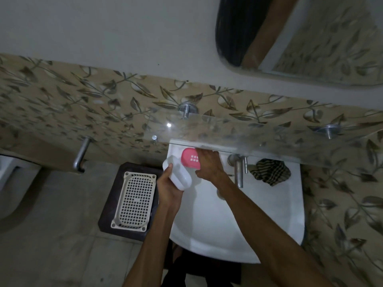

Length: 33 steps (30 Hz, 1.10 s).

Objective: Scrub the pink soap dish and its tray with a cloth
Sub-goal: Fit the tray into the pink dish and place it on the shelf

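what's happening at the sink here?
A person stands at a white sink. The left hand grips a white tray over the basin's left edge. The right hand holds the pink soap dish on the back rim, under a glass shelf. The striped cloth lies untouched right of the tap; scrubbing hasn't begun.

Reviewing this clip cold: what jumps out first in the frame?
The pink soap dish stands out at the back left corner of the white sink, with the right hand resting on its right end. The left hand grips a white tray just beside it, over the sink's left edge. A dark striped cloth lies untouched on the rim right of the tap.
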Motion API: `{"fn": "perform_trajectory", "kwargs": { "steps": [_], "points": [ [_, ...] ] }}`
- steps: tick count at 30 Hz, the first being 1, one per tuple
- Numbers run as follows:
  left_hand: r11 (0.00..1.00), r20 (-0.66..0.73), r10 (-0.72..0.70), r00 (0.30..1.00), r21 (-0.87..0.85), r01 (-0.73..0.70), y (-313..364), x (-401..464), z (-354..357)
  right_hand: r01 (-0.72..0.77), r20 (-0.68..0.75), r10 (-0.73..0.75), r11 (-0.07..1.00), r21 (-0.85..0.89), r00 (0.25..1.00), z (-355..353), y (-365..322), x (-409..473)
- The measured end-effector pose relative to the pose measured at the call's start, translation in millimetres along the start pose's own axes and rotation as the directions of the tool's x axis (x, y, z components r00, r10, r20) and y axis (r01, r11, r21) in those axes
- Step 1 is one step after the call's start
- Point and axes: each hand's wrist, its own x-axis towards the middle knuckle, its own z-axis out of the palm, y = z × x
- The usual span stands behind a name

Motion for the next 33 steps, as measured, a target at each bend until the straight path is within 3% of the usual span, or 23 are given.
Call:
{"fn": "perform_trajectory", "kwargs": {
  "steps": [5,8,10,12,13,16,21,26,33],
  "points": [
    [1.0,0.051,-0.022,0.998,0.005,0.022,10,-5,-14,0.013,-0.078,-0.017,0.999,-0.053,0.997,7,-2,12],
    [1.0,0.087,-0.024,0.996,0.008,0.024,13,-9,-19,-0.051,-0.179,0.08,0.985,0.163,0.981,4,-1,10],
    [0.999,0.104,-0.037,0.994,0.01,0.037,11,-9,-23,-0.137,-0.082,0.215,0.827,0.545,0.973,-2,-2,0],
    [0.998,0.148,-0.023,0.989,0.061,0.014,8,-10,-22,-0.179,0.107,0.161,0.547,0.818,0.981,-6,-2,-19],
    [0.995,0.19,-0.004,0.982,0.096,-0.014,7,-13,-19,-0.181,0.144,0.113,0.471,0.864,0.983,-7,-2,-30],
    [0.977,0.305,0.051,0.951,0.183,-0.112,5,-25,-7,-0.125,0.126,0.023,0.409,0.904,0.992,-5,-4,-63],
    [0.948,0.382,0.062,0.922,0.266,-0.174,-4,-37,3,-0.066,0.071,0.003,0.393,0.917,0.998,-14,-4,-97],
    [0.96,0.405,0.052,0.913,0.231,-0.157,-1,-58,14,-0.024,0.024,0.006,0.493,0.87,1.0,-30,-3,-117],
    [0.981,0.45,0.047,0.892,0.146,-0.125,-4,-75,27,0.082,-0.125,0.053,0.502,0.861,0.991,-48,-8,-140]
  ]
}}
